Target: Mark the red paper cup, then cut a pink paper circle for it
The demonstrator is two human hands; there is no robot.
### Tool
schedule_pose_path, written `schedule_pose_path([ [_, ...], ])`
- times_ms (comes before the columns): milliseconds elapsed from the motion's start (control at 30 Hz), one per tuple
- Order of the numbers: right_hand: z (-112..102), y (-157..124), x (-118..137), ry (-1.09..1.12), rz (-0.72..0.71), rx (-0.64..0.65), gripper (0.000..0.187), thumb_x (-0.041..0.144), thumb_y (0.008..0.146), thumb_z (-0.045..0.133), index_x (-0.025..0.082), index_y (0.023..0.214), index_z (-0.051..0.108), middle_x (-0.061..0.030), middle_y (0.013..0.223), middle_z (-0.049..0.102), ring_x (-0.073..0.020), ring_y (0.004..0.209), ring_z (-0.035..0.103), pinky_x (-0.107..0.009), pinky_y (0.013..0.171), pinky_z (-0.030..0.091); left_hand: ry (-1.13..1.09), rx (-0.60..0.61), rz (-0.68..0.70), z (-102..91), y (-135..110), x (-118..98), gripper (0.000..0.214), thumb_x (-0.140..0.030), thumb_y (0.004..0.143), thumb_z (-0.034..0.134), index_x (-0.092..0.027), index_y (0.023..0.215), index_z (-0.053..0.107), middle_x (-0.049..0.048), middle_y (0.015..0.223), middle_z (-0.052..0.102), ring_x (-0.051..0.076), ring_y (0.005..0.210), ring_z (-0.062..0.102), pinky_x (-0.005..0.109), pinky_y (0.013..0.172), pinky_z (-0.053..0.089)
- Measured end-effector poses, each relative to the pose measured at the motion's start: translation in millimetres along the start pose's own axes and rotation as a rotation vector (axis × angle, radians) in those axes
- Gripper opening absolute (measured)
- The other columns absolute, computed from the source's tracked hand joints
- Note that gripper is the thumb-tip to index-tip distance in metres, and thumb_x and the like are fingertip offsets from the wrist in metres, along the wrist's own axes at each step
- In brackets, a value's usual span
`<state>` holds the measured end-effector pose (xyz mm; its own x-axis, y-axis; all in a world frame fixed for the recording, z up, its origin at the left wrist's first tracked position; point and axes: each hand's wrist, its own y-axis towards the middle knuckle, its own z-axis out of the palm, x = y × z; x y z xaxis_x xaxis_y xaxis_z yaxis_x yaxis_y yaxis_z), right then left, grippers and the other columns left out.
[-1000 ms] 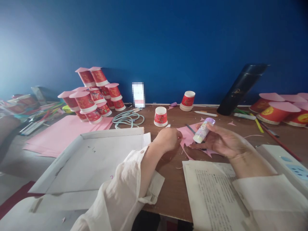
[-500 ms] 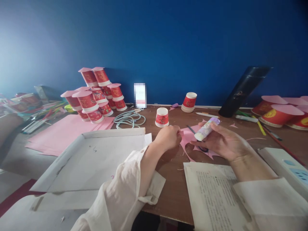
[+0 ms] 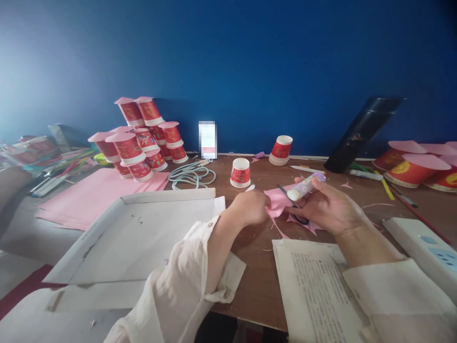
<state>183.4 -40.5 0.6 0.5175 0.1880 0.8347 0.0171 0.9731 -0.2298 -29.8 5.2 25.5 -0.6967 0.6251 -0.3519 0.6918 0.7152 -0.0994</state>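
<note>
My right hand [image 3: 333, 209] is closed around a purple-and-white glue stick [image 3: 303, 187], its uncapped white end tilted down to the left. My left hand [image 3: 250, 207], closed in a pinch, grips a piece of pink paper [image 3: 277, 200] that stretches toward the glue stick's end. Dark scissors [image 3: 303, 220] lie partly hidden beneath the paper and my right hand, among pink paper scraps [image 3: 310, 227]. Just beyond my left hand, a red paper cup [image 3: 240, 173] stands upside down. Farther back, by the wall, is a small purple cap [image 3: 259, 155].
Red cups with pink tops [image 3: 130, 150] are stacked at left, beside pink sheets [image 3: 71, 200] and a white box lid [image 3: 143, 243]. More cups [image 3: 281, 150], a black flask [image 3: 360, 136], a power strip [image 3: 428, 243] and printed pages [image 3: 321, 286] occupy the right. Another person's arm [image 3: 12, 190] shows far left.
My left hand has shifted slightly down, and the pink paper in it now shows more raised and bent. The glue stick has tipped flatter, its uncapped end closer to the paper.
</note>
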Motion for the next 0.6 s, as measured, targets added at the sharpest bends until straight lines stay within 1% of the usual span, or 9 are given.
schedule_pose_path([
  [100, 1, 1, 0, 0.04, 0.013, -0.026, 0.014, 0.046, 0.086, 0.068, 0.035, 0.092, 0.074, 0.0008, 0.084, 0.074, -0.0235, 0.089, 0.068, -0.051, 0.092, 0.056, 0.017, 0.01, 0.01, -1.9, 0, -2, 0.021, -0.029, 0.082, 0.059, -0.02, 0.091, 0.075, 0.0109, 0.092, 0.074, 0.026, 0.083, 0.068, 0.033, 0.067, 0.047],
  [200, 1, 2, 0, 0.038, 0.016, -0.026, 0.019, 0.05, 0.084, 0.069, 0.035, 0.094, 0.074, 0.0008, 0.083, 0.074, -0.0231, 0.087, 0.068, -0.053, 0.094, 0.056, 0.035, 0.02, 0.028, -0.7, 2, -3, 0.019, -0.022, 0.084, 0.057, -0.017, 0.088, 0.075, 0.0121, 0.092, 0.074, 0.024, 0.082, 0.067, 0.032, 0.071, 0.048],
  [267, 2, 1, 0, 0.028, 0.013, -0.022, 0.021, 0.05, 0.082, 0.072, 0.034, 0.095, 0.073, 0.001, 0.082, 0.073, -0.022, 0.082, 0.068, -0.053, 0.094, 0.056, 0.021, 0.015, 0.026, 1.7, 4, -3, 0.021, -0.02, 0.085, 0.056, -0.017, 0.091, 0.075, 0.0125, 0.096, 0.074, 0.023, 0.083, 0.067, 0.031, 0.072, 0.049],
  [367, 4, 0, 0, 0.013, 0.008, -0.017, 0.022, 0.048, 0.079, 0.075, 0.032, 0.095, 0.073, 0.0004, 0.082, 0.073, -0.021, 0.077, 0.067, -0.051, 0.088, 0.058, 0.004, -0.013, 0.012, 5.6, 6, -3, 0.022, -0.027, 0.085, 0.06, -0.018, 0.1, 0.074, 0.0125, 0.106, 0.073, 0.023, 0.086, 0.068, 0.03, 0.071, 0.049],
  [467, 7, 0, -2, -0.004, -0.002, -0.013, 0.024, 0.047, 0.078, 0.077, 0.03, 0.094, 0.074, -0.0014, 0.083, 0.073, -0.0215, 0.077, 0.067, -0.047, 0.082, 0.059, 0.009, -0.043, 0.016, 8.7, 8, -3, 0.026, -0.036, 0.083, 0.064, -0.018, 0.101, 0.072, 0.0113, 0.105, 0.073, 0.023, 0.086, 0.068, 0.029, 0.07, 0.048],
  [533, 9, -1, -3, -0.022, -0.02, -0.015, 0.025, 0.047, 0.076, 0.078, 0.029, 0.093, 0.074, -0.0021, 0.082, 0.073, -0.0226, 0.077, 0.068, -0.048, 0.082, 0.059, 0.003, -0.06, 0.032, 10.9, 10, -2, 0.028, -0.04, 0.086, 0.062, -0.018, 0.101, 0.071, 0.0102, 0.102, 0.074, 0.023, 0.085, 0.068, 0.029, 0.07, 0.048],
  [600, 10, -1, -4, -0.055, -0.052, -0.01, 0.025, 0.048, 0.073, 0.079, 0.031, 0.091, 0.074, -0.002, 0.08, 0.072, -0.024, 0.077, 0.068, -0.051, 0.083, 0.059, -0.004, -0.079, 0.048, 13.3, 13, -1, 0.03, -0.044, 0.089, 0.058, -0.02, 0.101, 0.072, 0.0093, 0.104, 0.074, 0.022, 0.087, 0.068, 0.029, 0.072, 0.048],
])
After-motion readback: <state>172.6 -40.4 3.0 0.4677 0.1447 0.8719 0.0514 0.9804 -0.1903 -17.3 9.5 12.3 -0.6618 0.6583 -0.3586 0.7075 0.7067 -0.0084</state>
